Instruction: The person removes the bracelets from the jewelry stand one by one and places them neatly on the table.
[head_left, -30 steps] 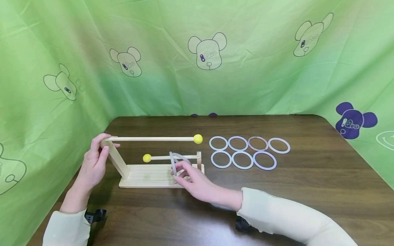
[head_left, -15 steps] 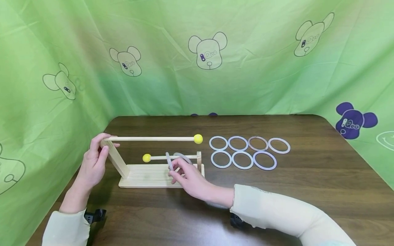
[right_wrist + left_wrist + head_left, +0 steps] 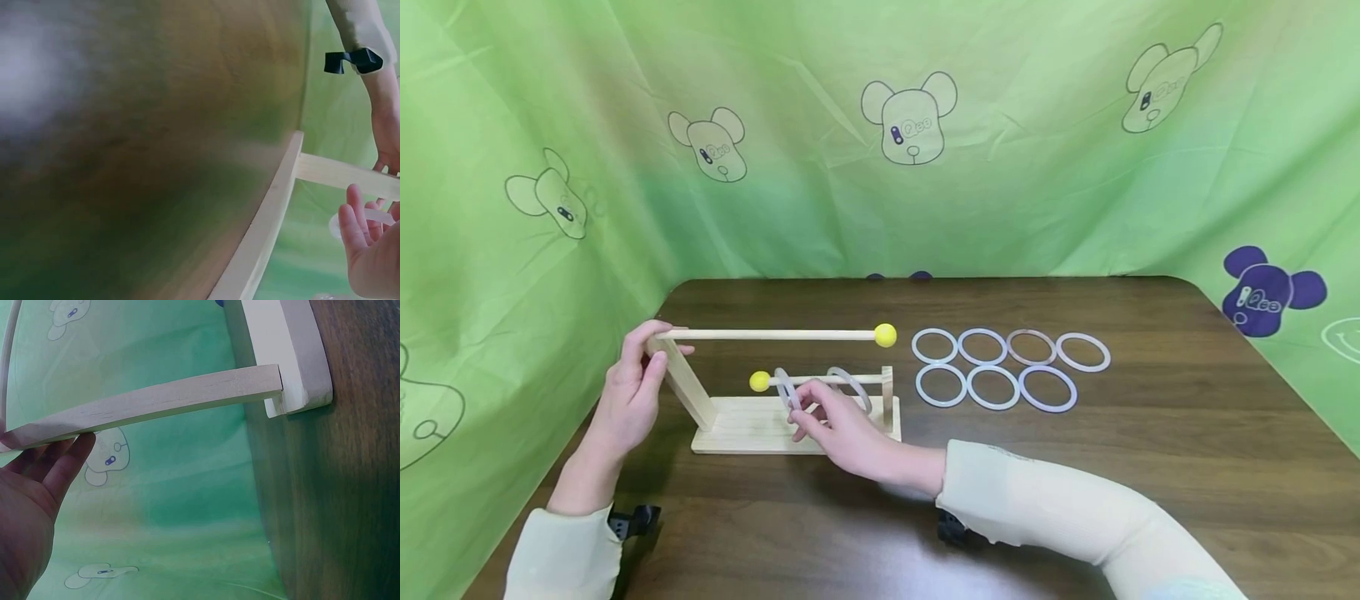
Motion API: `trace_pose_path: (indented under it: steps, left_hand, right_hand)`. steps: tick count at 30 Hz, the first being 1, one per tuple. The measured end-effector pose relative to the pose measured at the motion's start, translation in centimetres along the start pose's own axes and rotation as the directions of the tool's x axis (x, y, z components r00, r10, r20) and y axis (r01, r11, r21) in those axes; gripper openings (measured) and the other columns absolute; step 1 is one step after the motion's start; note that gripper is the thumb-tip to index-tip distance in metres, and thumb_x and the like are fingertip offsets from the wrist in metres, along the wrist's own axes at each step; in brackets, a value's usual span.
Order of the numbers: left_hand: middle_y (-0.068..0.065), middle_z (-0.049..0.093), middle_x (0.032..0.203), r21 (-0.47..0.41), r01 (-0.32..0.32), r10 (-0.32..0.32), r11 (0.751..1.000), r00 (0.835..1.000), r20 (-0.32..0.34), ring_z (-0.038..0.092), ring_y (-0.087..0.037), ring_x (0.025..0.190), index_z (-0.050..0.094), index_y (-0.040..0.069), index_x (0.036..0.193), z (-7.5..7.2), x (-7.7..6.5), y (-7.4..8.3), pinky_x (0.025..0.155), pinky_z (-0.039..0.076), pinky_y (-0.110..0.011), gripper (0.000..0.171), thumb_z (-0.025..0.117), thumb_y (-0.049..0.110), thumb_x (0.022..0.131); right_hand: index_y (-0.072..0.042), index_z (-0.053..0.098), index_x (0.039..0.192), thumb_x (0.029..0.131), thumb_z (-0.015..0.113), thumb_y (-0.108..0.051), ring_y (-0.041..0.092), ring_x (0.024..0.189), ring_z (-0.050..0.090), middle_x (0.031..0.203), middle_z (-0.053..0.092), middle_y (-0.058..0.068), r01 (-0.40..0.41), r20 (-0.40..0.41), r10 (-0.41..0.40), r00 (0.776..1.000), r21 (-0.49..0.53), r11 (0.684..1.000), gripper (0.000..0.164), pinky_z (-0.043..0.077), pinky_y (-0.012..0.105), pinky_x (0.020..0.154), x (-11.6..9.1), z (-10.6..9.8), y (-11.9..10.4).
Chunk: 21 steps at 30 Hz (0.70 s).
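Observation:
A wooden stand has a tall post at left with a long upper rod, and a short post at right with a lower rod. Both rods end in yellow balls. My left hand grips the top of the tall post; the left wrist view shows the fingers against its side. With thumb and fingers my right hand pinches a pale translucent ring at the lower rod, close to its yellow ball. A second ring hangs on that rod, partly behind the right hand.
Several pale rings lie flat in two rows right of the stand, among them a front ring and a back ring. The brown wooden table meets a green patterned cloth behind and at the sides.
My right hand has moved left along the lower rod, bringing the pinched ring near the yellow ball and away from the second ring. The left hand keeps its hold on the post.

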<state>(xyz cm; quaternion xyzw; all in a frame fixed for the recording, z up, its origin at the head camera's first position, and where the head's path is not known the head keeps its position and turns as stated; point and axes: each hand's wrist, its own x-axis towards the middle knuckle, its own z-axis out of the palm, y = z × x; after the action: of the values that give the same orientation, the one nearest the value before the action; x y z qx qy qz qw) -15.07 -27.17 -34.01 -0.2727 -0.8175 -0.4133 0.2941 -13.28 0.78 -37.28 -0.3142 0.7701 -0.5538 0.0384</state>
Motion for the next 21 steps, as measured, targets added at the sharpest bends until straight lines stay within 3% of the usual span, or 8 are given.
trace_pose_path:
  steps: [12,21]
  left_hand:
    - [-0.023,0.066,0.098,0.005,0.001,-0.001,1.0,1.0,0.011,0.056,0.0,0.106,0.04,-0.003,0.13,0.0,0.1,0.0,0.089,0.037,-0.014,0.034,0.037,-0.01,0.098]
    - [-0.023,0.065,0.097,0.006,-0.002,0.002,1.0,1.0,0.003,0.057,0.0,0.104,0.04,-0.004,0.131,0.0,0.1,0.0,0.088,0.038,-0.014,0.035,0.038,-0.012,0.097]
  right_hand:
    - [0.0,0.053,0.108,0.098,0.055,-0.002,0.021,0.081,0.07,0.098,0.067,0.013,0.053,0.024,-0.053,0.998,0.026,0.998,0.01,0.049,0.023,0.071,1.1,0.9,-0.4]
    - [-0.002,0.054,0.108,0.099,0.053,-0.002,0.018,0.082,0.069,0.098,0.068,0.017,0.034,0.079,-0.04,0.996,0.072,0.997,0.01,0.049,0.023,0.076,1.0,1.0,-0.6]
